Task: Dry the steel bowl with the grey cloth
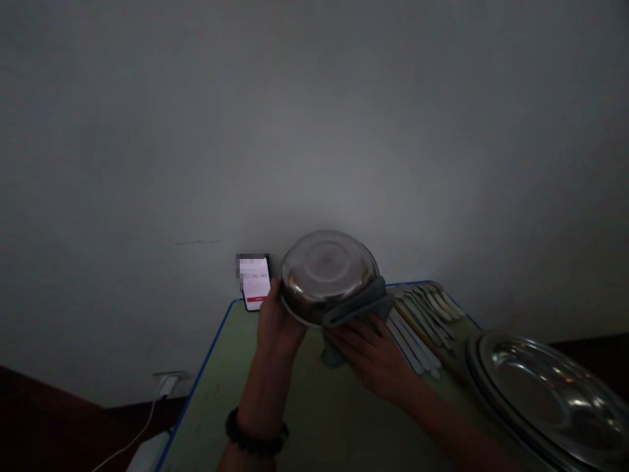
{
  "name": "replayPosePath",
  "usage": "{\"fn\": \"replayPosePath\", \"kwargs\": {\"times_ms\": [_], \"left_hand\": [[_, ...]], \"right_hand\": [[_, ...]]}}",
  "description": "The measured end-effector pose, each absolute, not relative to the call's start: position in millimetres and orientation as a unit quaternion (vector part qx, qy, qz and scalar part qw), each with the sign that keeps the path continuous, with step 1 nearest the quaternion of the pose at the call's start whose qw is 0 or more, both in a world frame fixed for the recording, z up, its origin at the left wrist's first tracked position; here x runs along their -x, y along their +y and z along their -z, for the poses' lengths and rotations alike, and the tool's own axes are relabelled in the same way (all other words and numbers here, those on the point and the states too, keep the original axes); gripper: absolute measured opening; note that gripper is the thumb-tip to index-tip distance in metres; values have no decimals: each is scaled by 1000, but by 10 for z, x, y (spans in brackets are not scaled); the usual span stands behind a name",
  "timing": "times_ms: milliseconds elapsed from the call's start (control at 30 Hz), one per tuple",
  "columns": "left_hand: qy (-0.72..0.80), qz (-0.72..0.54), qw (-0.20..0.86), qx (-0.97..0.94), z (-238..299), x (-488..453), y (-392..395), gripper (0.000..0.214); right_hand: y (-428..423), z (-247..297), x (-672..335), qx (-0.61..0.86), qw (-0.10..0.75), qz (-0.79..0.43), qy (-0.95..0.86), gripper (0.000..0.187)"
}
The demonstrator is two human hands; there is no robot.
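A shiny metal bowl is held up above the table, its underside turned toward me. My left hand grips its rim from the left side, with the thumb along the edge; a dark beaded bracelet circles that wrist. On the bowl's lower right, my right hand presses a grey cloth against the outer wall. Part of the cloth hangs below the fingers. The inside of the bowl is hidden from view.
A phone with a lit screen leans against the wall at the table's back left. Rows of cutlery lie at the back right of the green table. Stacked metal plates stand at the right. A plugged-in charger trails a white cable.
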State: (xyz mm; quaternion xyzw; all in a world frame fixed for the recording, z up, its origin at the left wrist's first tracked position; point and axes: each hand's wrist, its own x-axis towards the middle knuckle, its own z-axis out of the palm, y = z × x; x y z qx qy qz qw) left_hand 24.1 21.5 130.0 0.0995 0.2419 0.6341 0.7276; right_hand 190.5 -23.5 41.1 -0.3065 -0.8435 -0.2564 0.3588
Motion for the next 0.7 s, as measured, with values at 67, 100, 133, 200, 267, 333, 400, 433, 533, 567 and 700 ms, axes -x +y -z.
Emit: {"fn": "replayPosePath", "kwargs": {"times_ms": [67, 100, 133, 200, 267, 333, 400, 433, 533, 567, 700], "left_hand": [[233, -647, 719, -103, -1299, -213, 234, 37], [235, -645, 720, -106, -1298, -207, 237, 37], [240, -637, 724, -112, -1297, -205, 237, 36], [249, -619, 734, -128, -1290, -213, 228, 35], [260, -601, 741, -146, -1285, -224, 214, 34], [282, -583, 746, -159, -1287, -228, 197, 34], [310, -565, 746, -170, -1300, -222, 178, 34], [325, -562, 740, -175, -1309, -218, 168, 32], [369, -581, 701, -188, -1334, -225, 138, 26], [378, -593, 684, -195, -1337, -239, 129, 25], [354, -620, 662, -228, -1311, -334, 105, 21]], "right_hand": [[-240, -277, -1989, 337, 391, 242, -821, 51], [-236, -233, -2019, 353, 414, 229, -807, 55], [-227, -216, -2040, 369, 446, 210, -788, 58], [-191, -277, -2067, 414, 512, 142, -739, 60], [-133, -453, -2088, 463, 561, 48, -685, 56], [-62, -690, -2116, 476, 581, -26, -660, 49], [6, -919, -2137, 482, 593, -85, -640, 44], [34, -1013, -2136, 476, 594, -103, -640, 43], [78, -1175, -2055, 461, 569, -89, -675, 44], [77, -1192, -1998, 458, 554, -59, -692, 44], [-14, -1156, -1683, 444, 473, 80, -757, 47]]}}
